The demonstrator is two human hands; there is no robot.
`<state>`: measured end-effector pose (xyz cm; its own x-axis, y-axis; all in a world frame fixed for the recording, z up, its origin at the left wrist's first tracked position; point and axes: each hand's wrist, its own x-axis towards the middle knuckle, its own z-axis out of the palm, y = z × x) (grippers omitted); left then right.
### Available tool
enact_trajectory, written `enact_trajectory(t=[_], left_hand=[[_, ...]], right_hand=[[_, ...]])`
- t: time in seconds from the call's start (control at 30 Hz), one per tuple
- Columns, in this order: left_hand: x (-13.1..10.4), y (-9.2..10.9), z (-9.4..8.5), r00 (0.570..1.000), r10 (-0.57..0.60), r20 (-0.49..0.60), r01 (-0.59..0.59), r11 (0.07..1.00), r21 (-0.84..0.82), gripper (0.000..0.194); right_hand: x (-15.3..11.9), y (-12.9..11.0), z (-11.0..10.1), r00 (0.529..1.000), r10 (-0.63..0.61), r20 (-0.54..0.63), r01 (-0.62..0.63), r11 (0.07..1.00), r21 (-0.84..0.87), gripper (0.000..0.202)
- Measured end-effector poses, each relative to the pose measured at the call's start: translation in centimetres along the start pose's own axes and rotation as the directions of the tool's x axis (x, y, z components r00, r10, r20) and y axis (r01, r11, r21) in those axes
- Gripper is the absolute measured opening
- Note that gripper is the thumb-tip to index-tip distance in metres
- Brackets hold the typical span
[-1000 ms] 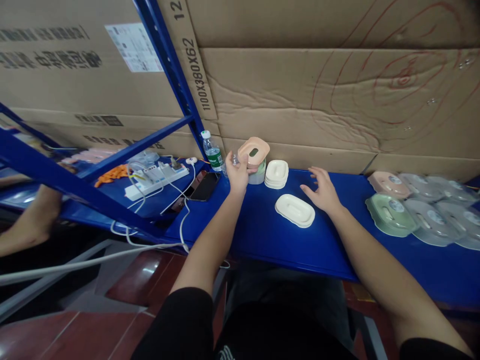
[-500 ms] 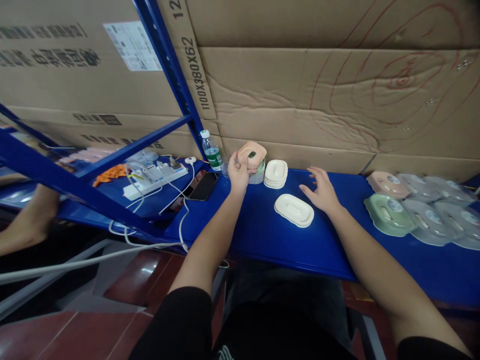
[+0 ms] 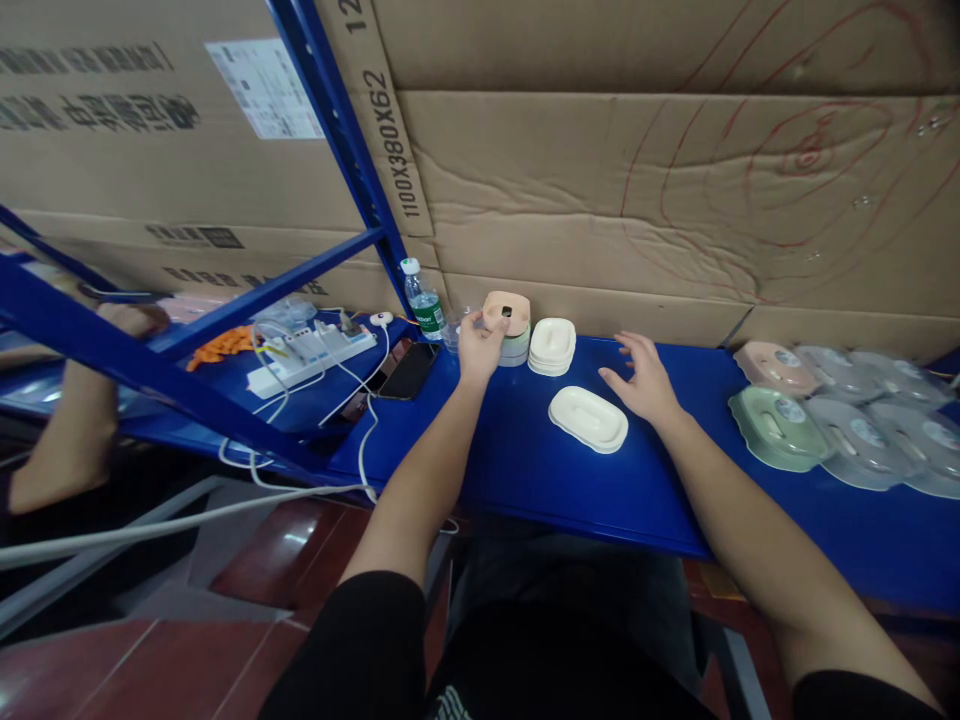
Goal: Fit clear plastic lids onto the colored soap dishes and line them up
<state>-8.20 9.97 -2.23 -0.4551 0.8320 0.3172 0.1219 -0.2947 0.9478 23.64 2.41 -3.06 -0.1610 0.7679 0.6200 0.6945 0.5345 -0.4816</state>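
Note:
My left hand [image 3: 478, 348] grips the near-left edge of a peach plastic lid [image 3: 517, 304] with a small dark opening in its middle. The lid sits level on top of a stack of pale container pieces [image 3: 514, 350], which it partly covers. Right of that stack stands a pile of cream dishes [image 3: 553, 345]. Closer to me lies a cream oval piece [image 3: 588, 419] with a raised rim and a long recess. My right hand [image 3: 645, 382] is just right of this piece, holding nothing, thumb and fingers apart.
Several lidded containers, one of them green [image 3: 778, 427], line the table's right side. To the left are a water bottle [image 3: 424, 302], a dark phone [image 3: 409, 370], a power strip [image 3: 311, 355] with white cables, and a blue shelf post [image 3: 337, 120]. Another person's arm [image 3: 90, 400] is at far left.
My left hand has lowered the peach lid from a tilted position onto the stack, where it now lies flatter. My right hand has stayed in place. The other person's arm has moved up.

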Motion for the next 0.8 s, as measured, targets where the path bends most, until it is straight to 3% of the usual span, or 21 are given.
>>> enact_trajectory(t=[0.7, 0.8], left_hand=[[0.3, -0.7, 0.0, 0.99, -0.138, 0.016, 0.136, 0.986, 0.101, 0.048], [0.5, -1.2, 0.0, 0.998, -0.058, 0.029, 0.057, 0.998, 0.042, 0.046]], right_hand=[[0.1, -0.4, -0.2, 0.997, 0.006, 0.073, -0.004, 0.999, -0.034, 0.055], [0.2, -0.7, -0.3, 0.995, -0.02, 0.101, 0.024, 0.999, -0.037, 0.049]])
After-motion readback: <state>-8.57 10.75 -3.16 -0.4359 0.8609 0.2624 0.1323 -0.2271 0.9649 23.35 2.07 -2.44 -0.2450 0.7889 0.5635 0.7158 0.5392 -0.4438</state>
